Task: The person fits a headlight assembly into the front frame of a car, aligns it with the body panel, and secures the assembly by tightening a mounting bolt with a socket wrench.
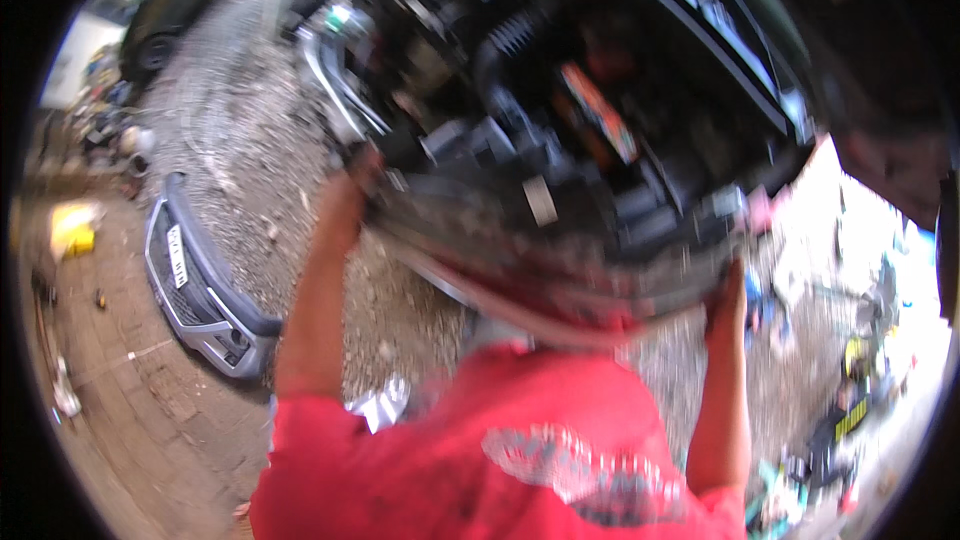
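Clenched at both ends: my left grip (352, 190) and my right grip (728, 290) are each closed on the lower rim of the dark front-end assembly (540, 190). It is raised ahead of my chest, with its hoses and fittings facing me. Blur hides the fingertips. Down on the left a grey bumper (200, 290) lies where the gravel (250, 130) meets paving, with a dark car (170, 0) far left. I judge this to be mid-lift, weight shared. Any further move calls for both arms shifting together, level, with sure footing on loose stones.

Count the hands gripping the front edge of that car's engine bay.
2: the left hand grips the blurred grey front edge at its left end, the right hand at its right end.
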Tool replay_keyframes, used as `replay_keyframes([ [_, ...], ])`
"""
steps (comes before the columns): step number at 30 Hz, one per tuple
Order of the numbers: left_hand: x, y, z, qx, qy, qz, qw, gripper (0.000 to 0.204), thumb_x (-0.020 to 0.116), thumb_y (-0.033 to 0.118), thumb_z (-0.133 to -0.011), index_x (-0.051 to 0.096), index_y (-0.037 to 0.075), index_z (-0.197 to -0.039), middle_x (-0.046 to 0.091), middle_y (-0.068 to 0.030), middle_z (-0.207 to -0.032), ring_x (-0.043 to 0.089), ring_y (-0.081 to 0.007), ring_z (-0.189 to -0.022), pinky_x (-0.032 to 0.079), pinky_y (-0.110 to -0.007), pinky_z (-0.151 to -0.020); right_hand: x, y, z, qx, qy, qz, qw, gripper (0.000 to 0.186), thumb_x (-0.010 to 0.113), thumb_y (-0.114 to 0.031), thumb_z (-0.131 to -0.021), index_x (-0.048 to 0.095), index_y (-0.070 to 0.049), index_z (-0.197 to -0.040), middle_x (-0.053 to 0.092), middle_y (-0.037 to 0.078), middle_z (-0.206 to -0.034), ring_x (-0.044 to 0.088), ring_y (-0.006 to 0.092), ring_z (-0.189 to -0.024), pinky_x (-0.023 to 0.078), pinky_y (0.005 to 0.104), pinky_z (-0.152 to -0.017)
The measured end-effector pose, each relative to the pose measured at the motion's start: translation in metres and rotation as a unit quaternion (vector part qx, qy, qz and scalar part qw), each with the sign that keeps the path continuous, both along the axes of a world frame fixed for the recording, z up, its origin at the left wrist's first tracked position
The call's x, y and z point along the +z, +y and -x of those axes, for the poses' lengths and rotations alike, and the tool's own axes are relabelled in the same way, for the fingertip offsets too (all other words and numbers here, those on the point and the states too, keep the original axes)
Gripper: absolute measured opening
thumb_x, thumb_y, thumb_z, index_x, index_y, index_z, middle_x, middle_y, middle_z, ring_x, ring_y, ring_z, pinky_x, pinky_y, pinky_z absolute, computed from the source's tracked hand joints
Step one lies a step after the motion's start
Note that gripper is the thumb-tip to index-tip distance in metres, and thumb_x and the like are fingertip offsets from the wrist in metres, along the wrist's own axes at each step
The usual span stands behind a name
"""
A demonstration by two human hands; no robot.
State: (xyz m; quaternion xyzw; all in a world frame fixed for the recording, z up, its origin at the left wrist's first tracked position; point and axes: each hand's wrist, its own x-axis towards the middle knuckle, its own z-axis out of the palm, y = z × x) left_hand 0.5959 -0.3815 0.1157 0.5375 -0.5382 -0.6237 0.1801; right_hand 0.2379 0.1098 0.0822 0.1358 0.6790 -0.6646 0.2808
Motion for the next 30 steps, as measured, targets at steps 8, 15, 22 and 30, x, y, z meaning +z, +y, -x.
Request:
replay_keyframes([
  [8,-0.05,0.103,-0.055,0.139,0.107,-0.184,0.967,0.055,0.084,0.046,-0.093,0.07,0.001,-0.122,0.078,-0.0116,-0.104,0.077,-0.0264,-0.086,0.065,-0.044,-0.079,-0.041,0.015,0.005,0.158,0.019,-0.1,0.982,0.075,0.06,-0.063,-0.106,0.056,-0.003,-0.152,0.067,0.011,-0.136,0.062,0.0231,-0.124,0.052,0.0406,-0.101],
  [15,-0.103,0.147,-0.09,0.21,0.066,-0.243,0.945,0.053,0.072,0.051,-0.103,0.071,0.0,-0.115,0.078,-0.0131,-0.102,0.077,-0.0273,-0.086,0.064,-0.048,-0.083,-0.081,0.026,-0.022,0.178,0.17,-0.298,0.922,0.064,0.063,-0.065,-0.103,0.053,-0.006,-0.123,0.063,0.013,-0.099,0.063,0.0222,-0.081,0.053,0.0393,-0.062],
  [22,-0.18,0.146,-0.109,0.192,0.046,-0.276,0.941,0.066,0.074,0.06,-0.098,0.07,-0.003,-0.118,0.077,-0.0164,-0.106,0.076,-0.0294,-0.091,0.062,-0.05,-0.083,-0.107,0.048,-0.029,0.227,0.196,-0.311,0.902,0.057,0.064,-0.061,-0.104,0.051,-0.006,-0.114,0.058,0.012,-0.091,0.059,0.0236,-0.077,0.05,0.0396,-0.065],
  [30,-0.197,0.14,-0.091,0.155,0.018,-0.285,0.946,0.079,0.068,0.069,-0.098,0.067,-0.002,-0.132,0.075,-0.017,-0.121,0.073,-0.03,-0.106,0.058,-0.049,-0.099,-0.078,0.025,-0.044,0.183,0.25,-0.323,0.894,0.059,0.067,-0.058,-0.102,0.056,-0.001,-0.113,0.063,0.021,-0.094,0.06,0.0327,-0.084,0.05,0.0478,-0.082],
])
